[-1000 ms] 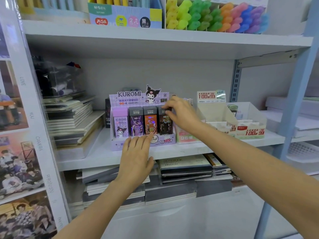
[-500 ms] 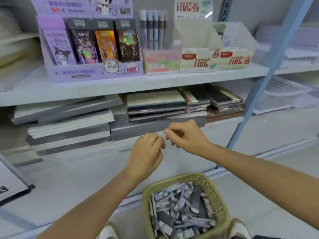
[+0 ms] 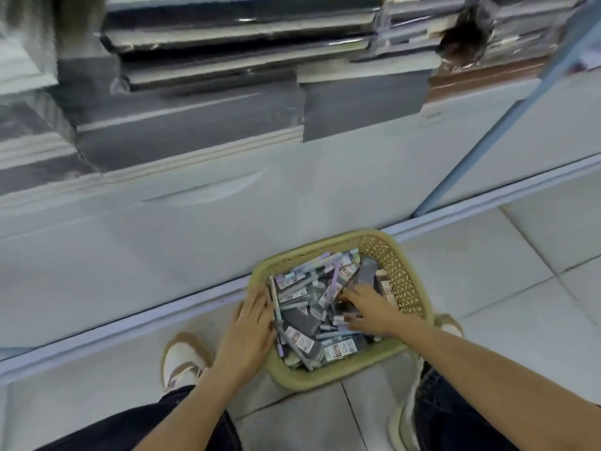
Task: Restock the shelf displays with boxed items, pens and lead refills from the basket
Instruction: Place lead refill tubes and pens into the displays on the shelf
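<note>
Yellow-green basket [image 3: 395, 281] on floor; left hand [image 3: 248, 323] steadies rim, right hand [image 3: 367, 309] among packets.

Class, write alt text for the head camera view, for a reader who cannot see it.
Seen from above, a person's right hand digs among small packets in a tan basket on the tiled floor, while the left hand rests on its left rim. Behind it, stacked notebooks fill a low shelf.

basket [image 3: 395, 275]: woven-look matt tan plastic | floor [image 3: 487, 271]: smooth pale tiles | upper-frame stacked books [image 3: 240, 30]: glossy film wrap
</note>
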Demonstrator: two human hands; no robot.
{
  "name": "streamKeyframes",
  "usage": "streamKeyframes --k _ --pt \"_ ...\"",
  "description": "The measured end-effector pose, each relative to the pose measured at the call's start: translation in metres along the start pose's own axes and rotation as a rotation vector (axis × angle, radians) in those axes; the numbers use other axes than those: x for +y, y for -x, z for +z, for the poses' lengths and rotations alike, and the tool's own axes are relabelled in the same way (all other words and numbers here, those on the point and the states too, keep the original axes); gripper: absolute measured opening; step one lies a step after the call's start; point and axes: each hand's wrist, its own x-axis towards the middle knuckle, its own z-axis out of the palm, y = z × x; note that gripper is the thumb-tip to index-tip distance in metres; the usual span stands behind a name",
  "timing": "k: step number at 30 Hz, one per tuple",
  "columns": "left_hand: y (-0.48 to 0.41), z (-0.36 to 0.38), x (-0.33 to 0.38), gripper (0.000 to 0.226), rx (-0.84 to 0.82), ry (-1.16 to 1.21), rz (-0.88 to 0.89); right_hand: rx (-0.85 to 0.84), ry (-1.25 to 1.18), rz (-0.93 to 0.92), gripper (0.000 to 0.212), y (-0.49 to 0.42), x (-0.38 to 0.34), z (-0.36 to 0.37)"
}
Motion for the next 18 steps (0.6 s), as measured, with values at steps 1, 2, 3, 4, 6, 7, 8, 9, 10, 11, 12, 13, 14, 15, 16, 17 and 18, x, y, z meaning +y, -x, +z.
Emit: streamKeyframes --k 1,2,3,4,6,7,8,9,10,11,12,13,14,15,16,17,18 --pt "0.001 0.002 -0.001 0.059 0.036 0.034 0.011 0.003 0.027 0.008 0.066 -0.002 0.001 0.006" --pt "0.002 0.003 -0.001 0.057 0.072 0.065 0.016 0.002 0.024 0.008 0.066 -0.004 0.001 0.011" --pt "0.003 0.004 -0.001 0.056 0.103 0.088 0.016 -0.007 -0.001 0.008 0.064 -0.006 0.001 0.013" --pt "0.003 0.005 -0.001 0.055 0.121 0.107 0.009 -0.021 -0.036 0.014 0.062 -0.008 0.001 0.014" --pt "0.003 0.007 0.002 0.056 0.126 0.153 -0.014 -0.064 -0.079 0.036 0.057 -0.009 0.004 0.011" --pt "0.003 0.007 0.003 0.056 0.122 0.167 -0.021 -0.08 -0.077 0.038 0.053 -0.009 0.005 0.009" --pt "0.002 0.008 0.004 0.056 0.115 0.171 -0.03 -0.086 -0.048 0.026 0.048 -0.009 0.006 0.007" --pt "0.002 0.008 0.004 0.056 0.104 0.168 -0.04 -0.081 0.003 0.003 0.041 -0.009 0.007 0.006" --pt "0.001 0.009 0.005 0.055 0.091 0.163 -0.049 -0.072 0.057 -0.024 0.034 -0.009 0.006 0.006" --pt "0.0 0.009 0.005 0.055 0.078 0.156 -0.059 -0.061 0.087 -0.047 0.029 -0.009 0.006 0.006" --pt "0.0 0.009 0.006 0.055 0.068 0.147 -0.067 -0.052 0.089 -0.063 0.027 -0.008 0.005 0.007" --pt "0.0 0.009 0.007 0.054 0.07 0.137 -0.071 -0.037 0.072 -0.073 0.029 -0.008 0.004 0.006" --pt "-0.001 0.007 0.009 0.052 0.088 0.134 -0.072 -0.016 0.044 -0.078 0.031 -0.007 0.004 0.003" --pt "-0.003 0.004 0.011 0.049 0.116 0.143 -0.076 0.01 0.01 -0.082 0.032 -0.007 0.004 -0.001" --pt "-0.005 0.001 0.015 0.045 0.147 0.159 -0.085 0.037 -0.024 -0.088 0.033 -0.007 0.004 -0.007" --pt "-0.007 -0.003 0.019 0.041 0.171 0.181 -0.092 0.066 -0.056 -0.094 0.032 -0.007 0.003 -0.014" --pt "-0.01 -0.008 0.024 0.037 0.19 0.222 -0.092 0.1 -0.101 -0.095 0.032 -0.006 0.001 -0.022"
